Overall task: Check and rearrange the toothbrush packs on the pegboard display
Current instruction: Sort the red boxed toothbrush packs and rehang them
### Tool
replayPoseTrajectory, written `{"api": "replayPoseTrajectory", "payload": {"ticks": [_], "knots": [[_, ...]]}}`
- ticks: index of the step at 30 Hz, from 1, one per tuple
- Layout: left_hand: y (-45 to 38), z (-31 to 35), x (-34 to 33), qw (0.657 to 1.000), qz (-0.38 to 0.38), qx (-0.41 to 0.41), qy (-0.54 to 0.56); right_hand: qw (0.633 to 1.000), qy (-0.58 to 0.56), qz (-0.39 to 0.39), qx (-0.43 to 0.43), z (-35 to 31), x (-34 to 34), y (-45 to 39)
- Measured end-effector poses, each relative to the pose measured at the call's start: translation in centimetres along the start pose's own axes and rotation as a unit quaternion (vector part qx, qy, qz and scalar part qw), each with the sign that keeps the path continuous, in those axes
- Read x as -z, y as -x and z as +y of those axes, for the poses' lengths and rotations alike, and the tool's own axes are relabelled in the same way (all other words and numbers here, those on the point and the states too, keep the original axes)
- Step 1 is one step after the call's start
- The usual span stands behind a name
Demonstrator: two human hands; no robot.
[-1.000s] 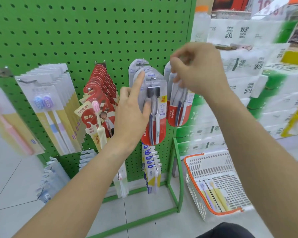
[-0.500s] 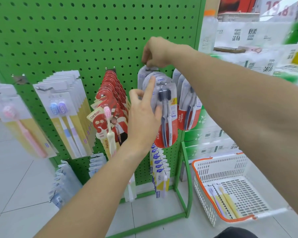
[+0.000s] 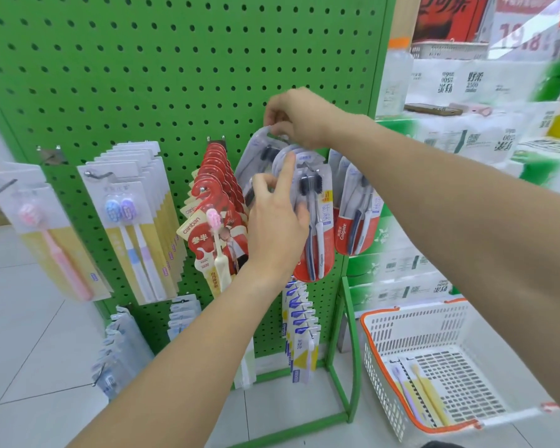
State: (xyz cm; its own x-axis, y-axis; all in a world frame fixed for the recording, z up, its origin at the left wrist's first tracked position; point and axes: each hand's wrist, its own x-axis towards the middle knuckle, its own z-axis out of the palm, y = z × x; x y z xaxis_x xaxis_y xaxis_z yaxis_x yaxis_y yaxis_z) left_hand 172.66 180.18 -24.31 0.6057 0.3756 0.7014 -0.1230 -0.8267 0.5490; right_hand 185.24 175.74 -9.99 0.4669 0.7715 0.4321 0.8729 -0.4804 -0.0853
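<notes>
The right hand [image 3: 299, 119] pinches the top of a toothbrush pack [image 3: 259, 156], its hook hidden behind the fingers. The left hand [image 3: 277, 226] grasps the front pack [image 3: 316, 221], forefinger raised. A white basket [image 3: 417, 321] holds two toothbrush packs [image 3: 417, 392].

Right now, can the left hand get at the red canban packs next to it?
Probably yes. The left hand holds the Colgate pack, and the red canban packs hang just to its left with nothing between them. It would need to release its grip first.
</notes>
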Motion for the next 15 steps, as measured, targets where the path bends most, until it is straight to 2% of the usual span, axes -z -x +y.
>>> {"api": "replayPoseTrajectory", "payload": {"ticks": [3, 8, 12, 15], "knots": [[-0.6, 0.1, -0.2, 1.0, -0.005, 0.014, -0.014, 0.996, -0.032, 0.084, -0.021, 0.0, 0.3, 0.4], [-1.8, -0.1, -0.2, 0.999, -0.013, 0.028, -0.037, 0.976, -0.013, 0.215, -0.043, -0.1, 1.8, 0.9], [-2.5, -0.3, -0.6, 0.999, -0.03, 0.044, -0.013, 0.936, -0.076, 0.336, -0.065, 0.0, 2.8, 1.7], [-2.6, -0.2, -0.8, 0.998, -0.033, 0.051, 0.004, 0.904, -0.139, 0.388, -0.115, 0.7, 3.0, 2.4]]}}
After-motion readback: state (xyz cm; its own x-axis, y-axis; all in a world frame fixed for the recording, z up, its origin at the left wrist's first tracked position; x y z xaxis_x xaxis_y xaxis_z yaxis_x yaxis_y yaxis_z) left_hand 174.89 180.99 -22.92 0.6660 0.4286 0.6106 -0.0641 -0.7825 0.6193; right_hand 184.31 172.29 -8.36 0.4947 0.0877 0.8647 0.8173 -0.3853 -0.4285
